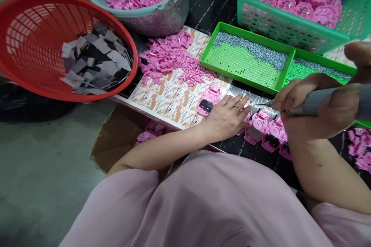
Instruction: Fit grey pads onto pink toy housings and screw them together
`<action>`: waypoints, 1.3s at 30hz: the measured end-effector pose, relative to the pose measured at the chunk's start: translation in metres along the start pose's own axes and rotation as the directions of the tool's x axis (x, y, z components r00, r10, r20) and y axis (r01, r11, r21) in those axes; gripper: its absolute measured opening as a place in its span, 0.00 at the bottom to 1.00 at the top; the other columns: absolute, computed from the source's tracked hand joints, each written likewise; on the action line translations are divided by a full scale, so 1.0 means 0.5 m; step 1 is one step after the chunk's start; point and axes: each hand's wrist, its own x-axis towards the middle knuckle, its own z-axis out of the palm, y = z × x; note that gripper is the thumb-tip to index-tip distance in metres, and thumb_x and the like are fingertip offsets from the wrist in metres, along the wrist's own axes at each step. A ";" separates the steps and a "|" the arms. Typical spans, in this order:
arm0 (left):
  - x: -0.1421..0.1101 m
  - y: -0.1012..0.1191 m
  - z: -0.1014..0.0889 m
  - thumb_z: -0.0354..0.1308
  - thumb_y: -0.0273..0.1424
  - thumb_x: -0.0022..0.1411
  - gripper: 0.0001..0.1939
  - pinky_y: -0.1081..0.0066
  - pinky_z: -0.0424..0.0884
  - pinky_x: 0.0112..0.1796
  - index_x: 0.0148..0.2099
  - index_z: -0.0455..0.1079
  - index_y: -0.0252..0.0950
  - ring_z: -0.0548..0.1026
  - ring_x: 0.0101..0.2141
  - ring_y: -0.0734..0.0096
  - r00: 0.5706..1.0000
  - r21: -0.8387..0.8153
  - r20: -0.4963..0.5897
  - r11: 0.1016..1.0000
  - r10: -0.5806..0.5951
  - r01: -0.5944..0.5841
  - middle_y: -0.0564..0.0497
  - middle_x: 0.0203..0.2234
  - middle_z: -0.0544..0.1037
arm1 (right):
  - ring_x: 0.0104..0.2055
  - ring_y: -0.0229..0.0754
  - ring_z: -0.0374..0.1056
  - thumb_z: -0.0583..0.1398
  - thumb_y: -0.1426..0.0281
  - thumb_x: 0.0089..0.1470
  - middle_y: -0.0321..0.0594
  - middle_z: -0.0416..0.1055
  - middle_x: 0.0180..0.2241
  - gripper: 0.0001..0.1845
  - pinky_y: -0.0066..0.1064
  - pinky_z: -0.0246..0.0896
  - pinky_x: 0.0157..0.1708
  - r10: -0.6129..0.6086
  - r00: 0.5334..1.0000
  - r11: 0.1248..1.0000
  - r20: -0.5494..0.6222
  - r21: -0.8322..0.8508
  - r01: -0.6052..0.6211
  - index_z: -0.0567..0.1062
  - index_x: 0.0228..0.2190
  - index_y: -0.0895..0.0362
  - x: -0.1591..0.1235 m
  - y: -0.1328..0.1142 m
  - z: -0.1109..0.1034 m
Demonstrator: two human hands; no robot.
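Note:
My right hand (315,104) is closed around a grey powered screwdriver (330,100), held almost level. Its thin bit (261,104) points left, towards the fingertips of my left hand (227,117). That hand wears a ring and lies palm down, fingers stretched out over a pink plastic casing (247,114) that it mostly covers. Left of it lies another pink casing (209,100) with a black piece in it. A row of similar pink casings (259,121) runs between my hands, some with black or grey pieces. Whether the bit touches a screw cannot be made out.
Behind my hands stand green trays (243,79) of small screws. A green basket (290,27) holds stacked pink casings. A pale blue basket (162,17) and a loose pile (171,56) contain small pink parts. At left, a red basket (31,46) holds grey and black flat pieces.

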 end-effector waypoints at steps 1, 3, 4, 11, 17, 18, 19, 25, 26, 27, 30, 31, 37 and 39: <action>-0.002 0.003 0.006 0.56 0.42 0.65 0.24 0.56 0.64 0.53 0.55 0.69 0.29 0.69 0.56 0.54 1.000 0.005 0.000 1.000 -0.004 0.004 0.36 0.55 0.72 | 0.10 0.33 0.55 0.60 0.56 0.52 0.28 0.53 0.11 0.23 0.27 0.51 0.08 -0.078 0.997 0.997 0.002 0.028 0.078 0.61 0.14 0.53 0.002 0.003 0.006; -0.005 0.007 0.016 0.55 0.43 0.66 0.25 0.55 0.63 0.54 0.56 0.69 0.29 0.69 0.56 0.53 1.000 0.019 0.008 1.000 -0.014 0.014 0.36 0.54 0.73 | 0.10 0.32 0.56 0.58 0.63 0.56 0.29 0.54 0.11 0.22 0.25 0.49 0.07 -0.214 0.977 0.974 -0.003 0.080 0.214 0.62 0.14 0.54 0.005 0.010 0.017; -0.007 0.008 0.019 0.54 0.43 0.67 0.25 0.54 0.63 0.55 0.56 0.69 0.29 0.68 0.56 0.53 1.000 0.024 0.012 1.000 -0.020 0.019 0.36 0.54 0.73 | 0.11 0.32 0.56 0.57 0.65 0.57 0.29 0.55 0.12 0.20 0.24 0.50 0.07 -0.229 0.973 0.970 0.024 0.087 0.226 0.64 0.15 0.54 0.007 0.013 0.022; -0.015 0.012 0.028 0.50 0.43 0.69 0.25 0.51 0.62 0.54 0.57 0.68 0.30 0.67 0.57 0.54 0.999 0.032 0.011 0.998 -0.045 0.045 0.38 0.56 0.71 | 0.09 0.31 0.54 0.56 0.67 0.55 0.27 0.56 0.12 0.14 0.22 0.53 0.08 -0.214 0.973 0.972 0.081 0.119 0.204 0.66 0.19 0.54 0.007 0.030 0.035; -0.013 0.012 0.027 0.49 0.42 0.69 0.24 0.52 0.62 0.55 0.56 0.69 0.28 0.68 0.57 0.54 0.999 0.012 0.011 0.999 -0.042 0.042 0.37 0.56 0.71 | 0.08 0.33 0.52 0.63 0.63 0.51 0.23 0.60 0.13 0.09 0.25 0.51 0.07 -0.123 0.992 0.985 0.019 0.125 0.120 0.73 0.37 0.47 -0.008 0.067 0.032; -0.013 0.012 0.028 0.49 0.41 0.70 0.24 0.52 0.62 0.55 0.56 0.69 0.28 0.68 0.57 0.54 0.999 0.013 0.008 0.999 -0.042 0.042 0.37 0.56 0.71 | 0.09 0.33 0.52 0.65 0.61 0.50 0.23 0.60 0.14 0.13 0.26 0.51 0.07 -0.093 0.995 0.991 0.024 0.103 0.090 0.73 0.39 0.46 -0.011 0.072 0.031; -0.013 0.012 0.029 0.49 0.41 0.70 0.24 0.52 0.62 0.54 0.56 0.69 0.28 0.68 0.56 0.55 0.999 0.014 0.004 0.999 -0.041 0.041 0.37 0.56 0.71 | 0.09 0.34 0.52 0.66 0.59 0.49 0.24 0.60 0.14 0.14 0.28 0.50 0.07 -0.069 0.997 0.994 0.042 0.084 0.066 0.73 0.39 0.45 -0.014 0.076 0.031; -0.011 0.012 0.032 0.48 0.41 0.70 0.22 0.51 0.61 0.55 0.54 0.71 0.30 0.69 0.55 0.55 0.999 0.027 -0.014 0.999 -0.041 0.042 0.38 0.54 0.73 | 0.09 0.36 0.53 0.66 0.61 0.50 0.24 0.60 0.13 0.15 0.29 0.50 0.06 -0.046 0.987 0.993 0.152 0.115 0.029 0.72 0.41 0.44 -0.012 0.072 0.024; -0.010 0.012 0.030 0.48 0.41 0.70 0.23 0.51 0.61 0.55 0.54 0.71 0.29 0.69 0.55 0.55 0.999 0.028 -0.007 0.999 -0.043 0.044 0.38 0.54 0.73 | 0.09 0.35 0.53 0.65 0.62 0.51 0.24 0.61 0.13 0.16 0.28 0.51 0.06 -0.039 0.982 0.992 0.183 0.127 0.016 0.72 0.43 0.45 -0.005 0.066 0.022; -0.009 0.012 0.028 0.49 0.42 0.69 0.23 0.51 0.61 0.55 0.55 0.70 0.29 0.69 0.55 0.55 0.999 0.028 0.004 0.999 -0.045 0.044 0.38 0.54 0.73 | 0.09 0.35 0.54 0.64 0.62 0.52 0.24 0.61 0.13 0.16 0.28 0.52 0.06 -0.039 0.977 0.990 0.208 0.137 0.011 0.72 0.45 0.46 0.006 0.060 0.022; -0.008 0.012 0.021 0.51 0.43 0.68 0.25 0.52 0.61 0.56 0.56 0.69 0.28 0.68 0.56 0.55 0.998 0.024 0.034 0.998 -0.053 0.053 0.38 0.55 0.72 | 0.10 0.34 0.57 0.61 0.63 0.55 0.24 0.60 0.13 0.13 0.27 0.55 0.07 -0.147 0.985 0.981 0.095 0.145 0.132 0.74 0.43 0.51 0.051 0.051 0.028; -0.008 0.012 0.019 0.51 0.44 0.68 0.25 0.52 0.61 0.56 0.56 0.69 0.29 0.68 0.56 0.55 0.998 0.025 0.039 0.998 -0.057 0.056 0.38 0.55 0.72 | 0.10 0.34 0.57 0.61 0.62 0.55 0.24 0.59 0.12 0.10 0.27 0.54 0.08 -0.202 0.979 0.970 0.009 0.137 0.199 0.74 0.40 0.51 0.068 0.055 0.033; -0.011 0.007 0.019 0.48 0.47 0.68 0.27 0.52 0.61 0.55 0.57 0.69 0.31 0.68 0.56 0.56 0.997 0.011 0.039 0.998 -0.067 0.066 0.39 0.56 0.72 | 0.08 0.33 0.51 0.64 0.54 0.51 0.20 0.54 0.10 0.19 0.27 0.45 0.07 -0.233 0.954 0.968 -0.189 0.046 0.246 0.68 0.39 0.51 0.136 0.137 0.071; -0.012 0.007 0.021 0.47 0.47 0.69 0.28 0.52 0.61 0.55 0.57 0.68 0.31 0.68 0.56 0.55 0.997 0.007 0.037 0.998 -0.066 0.066 0.40 0.56 0.72 | 0.07 0.33 0.49 0.63 0.52 0.52 0.19 0.52 0.10 0.22 0.28 0.44 0.07 -0.212 0.962 0.974 -0.170 0.041 0.222 0.66 0.42 0.50 0.137 0.158 0.078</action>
